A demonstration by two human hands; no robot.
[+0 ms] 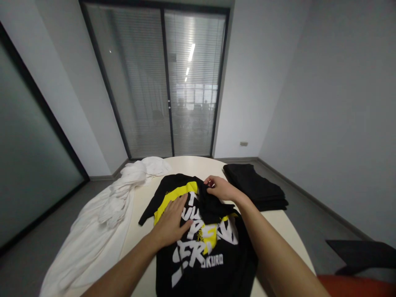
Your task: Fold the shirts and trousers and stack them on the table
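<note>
A black T-shirt (213, 277) with white lettering and a yellow band lies on the pale table in front of me. Its right sleeve and side are folded inward over the print, while the left sleeve spreads out to the left. My left hand (171, 220) rests flat on the printed chest, fingers stretched out. Near the collar, my right hand (219, 187) has its thumb and fingers closed on the black cloth of the folded part. The fingertips are partly hidden by the fabric.
Crumpled white cloth (102, 218) covers the left side of the rounded table (192, 163). A stack of folded black clothes (256, 187) sits at the right edge. Beyond the table is a glass door (167, 82) with blinds. A chair (359, 284) with red showing stands at lower right.
</note>
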